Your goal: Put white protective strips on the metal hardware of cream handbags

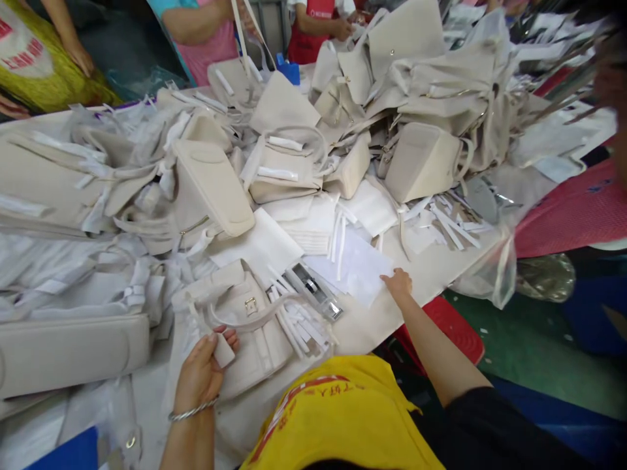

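Observation:
My left hand [203, 365] is closed around a small cream leather tag [224, 351], held by the front of a cream handbag [245, 326]. That bag lies on the table with its strap looping up and a gold buckle showing. At the table's right side, my right hand [399, 284] has its fingers bent together at the edge of a white paper sheet [367, 261], seemingly pinching it. Between my hands are a grey metal box-like tool [313, 287] and a bundle of white strips [306, 326].
Many cream handbags [210, 183] are heaped across the table [353, 329]. Loose paper strips [450, 225] lie at the right, near a plastic bag [490, 267]. A red stool [455, 333] stands below the table edge. Several people work along the far side.

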